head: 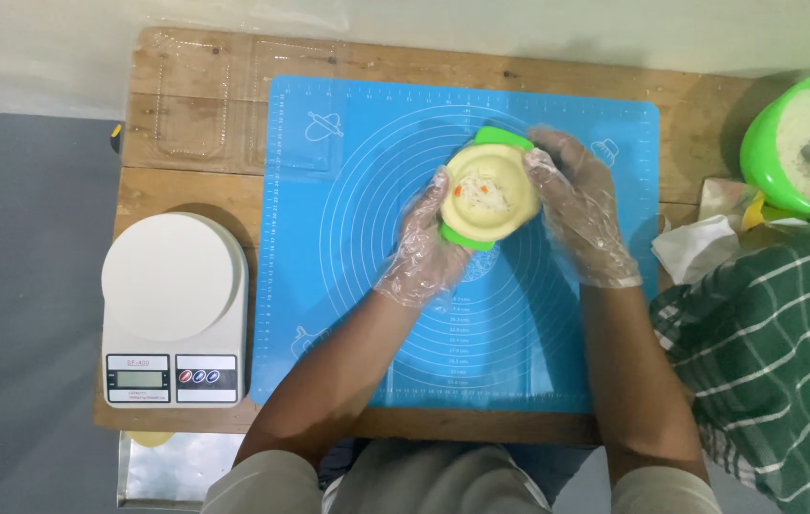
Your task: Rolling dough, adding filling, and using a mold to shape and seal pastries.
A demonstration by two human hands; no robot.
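Both gloved hands, left hand [424, 249] and right hand [578, 202], grip a green plastic dumpling press [488, 190] holding filled pale dough, fingers curled around it, over a blue silicone mat [348, 314].

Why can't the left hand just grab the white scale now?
It probably could, but not right now: the left hand is busy cupping the green dumpling press. The white scale sits beside it with nothing in between.
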